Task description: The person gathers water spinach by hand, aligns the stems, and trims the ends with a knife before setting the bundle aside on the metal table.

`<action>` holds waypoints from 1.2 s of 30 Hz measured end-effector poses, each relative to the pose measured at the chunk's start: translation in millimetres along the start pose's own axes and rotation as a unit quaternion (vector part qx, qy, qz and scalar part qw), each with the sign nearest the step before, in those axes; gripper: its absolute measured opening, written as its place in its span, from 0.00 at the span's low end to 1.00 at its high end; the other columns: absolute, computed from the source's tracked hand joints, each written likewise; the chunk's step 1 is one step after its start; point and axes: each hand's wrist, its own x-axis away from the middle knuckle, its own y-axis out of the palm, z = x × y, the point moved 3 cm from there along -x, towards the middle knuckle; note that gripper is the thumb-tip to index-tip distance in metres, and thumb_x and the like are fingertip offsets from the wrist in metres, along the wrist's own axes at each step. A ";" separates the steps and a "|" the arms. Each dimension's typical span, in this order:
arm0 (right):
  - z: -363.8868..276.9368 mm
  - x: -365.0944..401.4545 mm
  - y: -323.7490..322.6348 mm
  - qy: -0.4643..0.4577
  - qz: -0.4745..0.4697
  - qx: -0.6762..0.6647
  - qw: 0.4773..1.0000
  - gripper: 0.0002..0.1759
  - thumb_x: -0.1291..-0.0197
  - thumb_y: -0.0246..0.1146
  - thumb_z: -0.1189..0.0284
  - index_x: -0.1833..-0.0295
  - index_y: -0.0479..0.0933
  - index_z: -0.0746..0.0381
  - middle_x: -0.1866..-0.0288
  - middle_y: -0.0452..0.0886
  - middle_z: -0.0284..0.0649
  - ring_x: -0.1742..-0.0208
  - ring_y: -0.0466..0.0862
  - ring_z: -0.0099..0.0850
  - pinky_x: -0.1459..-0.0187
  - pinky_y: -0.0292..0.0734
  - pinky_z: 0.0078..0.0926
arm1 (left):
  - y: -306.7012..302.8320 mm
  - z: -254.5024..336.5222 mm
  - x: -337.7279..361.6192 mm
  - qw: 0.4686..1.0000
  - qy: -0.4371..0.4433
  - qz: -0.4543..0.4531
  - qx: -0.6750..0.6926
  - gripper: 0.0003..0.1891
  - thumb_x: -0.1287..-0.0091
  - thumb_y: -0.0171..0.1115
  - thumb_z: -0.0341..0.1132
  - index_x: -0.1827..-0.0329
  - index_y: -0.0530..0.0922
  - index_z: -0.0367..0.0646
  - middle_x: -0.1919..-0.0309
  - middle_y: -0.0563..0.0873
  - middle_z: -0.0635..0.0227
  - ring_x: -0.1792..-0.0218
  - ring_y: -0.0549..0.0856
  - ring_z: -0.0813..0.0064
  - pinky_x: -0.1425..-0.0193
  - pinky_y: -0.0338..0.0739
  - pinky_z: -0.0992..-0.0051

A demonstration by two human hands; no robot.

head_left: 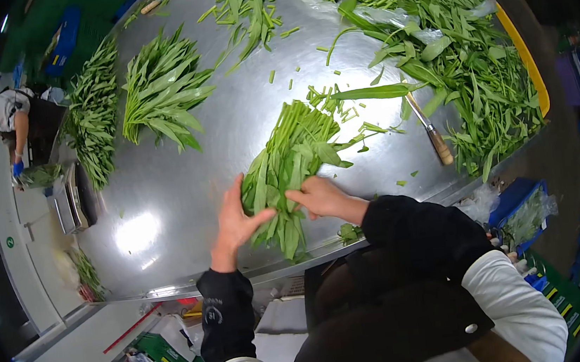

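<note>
A bunch of leafy greens [283, 150] lies on the metal table [172, 200], its cut stems toward the back and its leaf tips toward me. On its left side my left hand [237, 218] is wrapped round the leaves, thumb across the front. My right hand [323, 197] pinches leaves at the bunch's right side, thumb and fingers together. Short cut stem pieces [350, 112] lie beyond the bunch. A knife [430, 131] with a wooden handle rests to the right, beside a long loose leaf [379, 92].
A large pile of greens [461, 64] covers the table's right side, partly over clear plastic. More bunches [160, 88] lie at the left. Beyond the left edge stand a scale [69, 200] and a person [11, 115] with a blue glove. A blue crate [519, 206] sits at the lower right.
</note>
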 end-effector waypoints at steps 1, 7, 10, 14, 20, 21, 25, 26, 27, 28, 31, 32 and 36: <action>-1.5 -6.3 5.3 0.039 0.005 -0.101 0.994 0.23 0.36 0.58 0.58 0.74 0.76 0.68 0.84 0.78 0.39 0.87 0.74 0.26 0.81 0.69 0.27 | 4.1 5.1 7.2 1.000 0.003 -0.005 -0.005 0.53 0.57 0.77 0.54 0.32 0.60 0.32 0.46 0.74 0.48 0.44 0.74 0.52 0.39 0.68 0.61; -2.6 -27.2 26.0 0.093 0.043 -0.369 0.924 0.21 0.34 0.58 0.60 0.72 0.71 0.67 0.83 0.71 0.35 0.86 0.71 0.24 0.84 0.65 0.23 | 39.3 33.8 15.8 0.986 -0.019 0.133 -0.098 0.62 0.67 0.83 0.45 0.30 0.53 0.32 0.45 0.73 0.48 0.44 0.72 0.49 0.40 0.65 0.56; -2.9 -16.7 20.2 0.105 -0.042 -0.383 0.917 0.20 0.33 0.55 0.61 0.63 0.75 0.71 0.74 0.81 0.42 0.85 0.74 0.24 0.82 0.70 0.22 | 48.8 19.6 11.1 0.979 -0.027 0.183 -0.090 0.57 0.65 0.82 0.40 0.31 0.56 0.35 0.45 0.73 0.51 0.44 0.71 0.50 0.40 0.65 0.57; 22.6 23.7 0.4 0.036 -0.085 -0.259 0.961 0.18 0.34 0.54 0.63 0.55 0.76 0.70 0.64 0.85 0.45 0.83 0.81 0.26 0.83 0.74 0.23 | 40.6 7.6 7.3 0.979 -0.011 0.206 -0.005 0.45 0.56 0.74 0.28 0.32 0.60 0.38 0.47 0.77 0.50 0.45 0.76 0.50 0.40 0.69 0.61; 68.2 116.0 -65.6 -0.017 0.022 -0.153 0.988 0.12 0.37 0.54 0.69 0.56 0.77 0.65 0.65 0.86 0.40 0.81 0.82 0.25 0.76 0.76 0.22 | -11.3 68.0 -8.3 0.974 0.043 0.219 -0.034 0.44 0.52 0.65 0.20 0.29 0.57 0.41 0.46 0.79 0.52 0.46 0.81 0.62 0.46 0.76 0.69; 68.1 132.2 -79.2 -0.041 0.055 -0.107 0.992 0.11 0.37 0.55 0.69 0.56 0.77 0.64 0.67 0.85 0.40 0.80 0.83 0.26 0.74 0.76 0.24 | -25.8 98.6 -8.5 0.972 0.031 0.216 0.089 0.44 0.53 0.63 0.18 0.28 0.56 0.41 0.45 0.78 0.53 0.46 0.80 0.64 0.46 0.77 0.70; 97.9 160.6 -107.2 -0.155 0.151 0.076 0.973 0.09 0.38 0.57 0.69 0.57 0.78 0.62 0.73 0.83 0.42 0.77 0.83 0.32 0.69 0.76 0.30 | -31.3 145.6 -15.9 0.960 0.114 0.185 0.178 0.46 0.55 0.60 0.12 0.28 0.57 0.42 0.44 0.79 0.54 0.51 0.82 0.67 0.47 0.77 0.73; 105.0 162.6 -108.9 -0.156 0.152 0.073 0.973 0.09 0.38 0.57 0.69 0.57 0.78 0.62 0.73 0.83 0.42 0.77 0.83 0.32 0.69 0.76 0.30 | -23.1 145.7 -19.1 0.982 0.101 0.147 0.064 0.45 0.55 0.61 0.12 0.28 0.60 0.44 0.46 0.81 0.55 0.52 0.83 0.68 0.47 0.77 0.74; 110.1 164.9 -111.1 -0.164 0.143 0.055 0.975 0.09 0.38 0.57 0.69 0.57 0.78 0.61 0.73 0.82 0.42 0.76 0.83 0.34 0.68 0.76 0.31 | -16.1 146.9 -21.2 0.989 0.087 0.107 -0.051 0.44 0.54 0.61 0.13 0.29 0.62 0.45 0.48 0.82 0.57 0.52 0.83 0.69 0.47 0.77 0.74; 113.5 168.4 -113.7 -0.172 0.133 0.038 0.975 0.09 0.38 0.57 0.69 0.57 0.78 0.61 0.73 0.82 0.42 0.74 0.83 0.35 0.66 0.76 0.32 | -12.0 147.2 -27.3 0.988 0.007 0.028 -0.149 0.43 0.54 0.63 0.13 0.30 0.64 0.46 0.51 0.84 0.58 0.51 0.83 0.70 0.47 0.77 0.74; 112.9 171.0 -117.6 -0.125 0.106 -0.023 0.986 0.09 0.38 0.57 0.69 0.57 0.78 0.60 0.73 0.83 0.41 0.72 0.84 0.37 0.66 0.76 0.33 | -14.6 154.3 -29.2 0.981 0.120 0.074 -0.134 0.43 0.54 0.63 0.13 0.29 0.64 0.47 0.50 0.84 0.59 0.51 0.83 0.70 0.47 0.77 0.73; 117.1 168.8 -114.4 -0.122 0.110 -0.027 0.986 0.09 0.38 0.57 0.69 0.57 0.78 0.60 0.73 0.83 0.41 0.72 0.84 0.37 0.66 0.76 0.33 | -12.4 145.4 -29.9 0.968 0.016 0.110 0.224 0.44 0.52 0.63 0.13 0.29 0.63 0.48 0.48 0.83 0.60 0.50 0.83 0.71 0.47 0.78 0.74; 121.4 166.5 -109.8 -0.195 0.214 0.059 0.955 0.09 0.40 0.58 0.68 0.58 0.79 0.59 0.72 0.83 0.40 0.71 0.84 0.37 0.66 0.76 0.32 | -10.9 138.6 -17.5 1.000 0.029 0.004 -0.006 0.42 0.50 0.64 0.14 0.28 0.61 0.44 0.44 0.81 0.63 0.49 0.81 0.72 0.45 0.76 0.77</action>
